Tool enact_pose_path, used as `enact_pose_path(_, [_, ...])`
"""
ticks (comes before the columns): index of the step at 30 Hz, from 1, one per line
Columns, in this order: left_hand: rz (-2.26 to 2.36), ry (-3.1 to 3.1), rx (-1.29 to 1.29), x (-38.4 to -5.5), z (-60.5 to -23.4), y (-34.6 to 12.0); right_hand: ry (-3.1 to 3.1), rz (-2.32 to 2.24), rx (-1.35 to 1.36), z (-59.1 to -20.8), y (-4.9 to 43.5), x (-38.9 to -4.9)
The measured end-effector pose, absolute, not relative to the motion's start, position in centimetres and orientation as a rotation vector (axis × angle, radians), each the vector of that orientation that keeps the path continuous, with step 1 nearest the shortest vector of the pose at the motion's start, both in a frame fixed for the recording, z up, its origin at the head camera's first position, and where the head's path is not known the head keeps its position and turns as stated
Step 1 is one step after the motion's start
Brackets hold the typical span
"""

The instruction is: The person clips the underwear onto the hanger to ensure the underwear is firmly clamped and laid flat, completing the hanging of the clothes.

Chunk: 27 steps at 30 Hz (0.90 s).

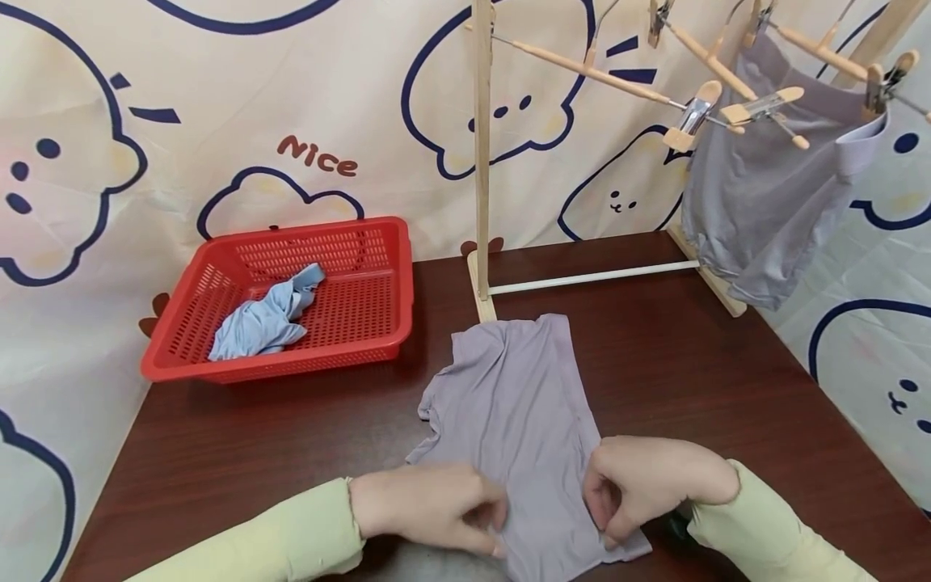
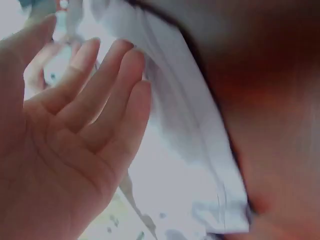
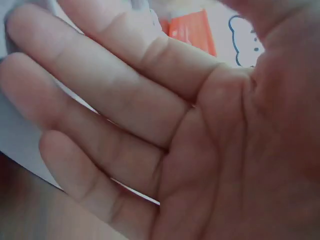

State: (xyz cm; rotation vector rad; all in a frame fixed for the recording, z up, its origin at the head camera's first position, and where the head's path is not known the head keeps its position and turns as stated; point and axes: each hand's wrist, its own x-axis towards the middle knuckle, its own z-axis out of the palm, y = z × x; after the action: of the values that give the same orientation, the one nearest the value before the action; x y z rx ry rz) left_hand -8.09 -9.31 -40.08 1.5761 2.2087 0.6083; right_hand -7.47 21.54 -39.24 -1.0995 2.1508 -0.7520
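Note:
Lavender-grey underpants (image 1: 516, 404) lie flat on the dark wooden table (image 1: 349, 436), waistband along the right side and leg openings to the left. My left hand (image 1: 436, 505) is over their near left part, thumb and fingertips apart and nothing between them; the left wrist view shows its fingers (image 2: 115, 95) loosely bent. At the near end of the waistband, my right hand (image 1: 655, 485) pinches the edge between thumb and fingertips. Its other fingers (image 3: 105, 100) extend loosely over pale cloth in the right wrist view, where the thumb tip is out of frame.
A red plastic basket (image 1: 396, 323) at the back left holds crumpled light-blue cloth (image 1: 265, 319). A wooden rack (image 1: 482, 162) stands at the back right with clip hangers (image 1: 596, 77). Similar grey underpants (image 1: 764, 178) hang from one. A patterned backdrop (image 1: 320, 89) surrounds the table.

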Motion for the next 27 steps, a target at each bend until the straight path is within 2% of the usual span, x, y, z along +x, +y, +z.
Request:
enact_pose_path(6, [0.859, 2.561, 1.284, -13.9, -39.1, -9.0, 2.321, -0.869, -1.068, -38.6, 22.5, -11.5])
enact_pose_path(10, [0.991, 2.797, 0.877, -17.5, -39.3, -8.2, 2.551, -0.900, -0.957, -38.1, 23.2, -15.6])
enact_pose_path(15, [0.977, 2.911, 0.434, -20.1, -41.4, -6.5, 2.709, -0.936, -0.718, -39.5, 23.3, -20.6])
enact_pose_path(20, [0.967, 2.977, 0.341, -21.8, -42.8, -6.1, 2.857, -0.907, -0.549, -42.3, 23.0, -24.0])
enact_pose_path(27, [0.969, 3.001, 0.272, -22.4, -42.8, -6.6, 2.926, -0.845, -0.500, -43.4, 22.4, -25.8])
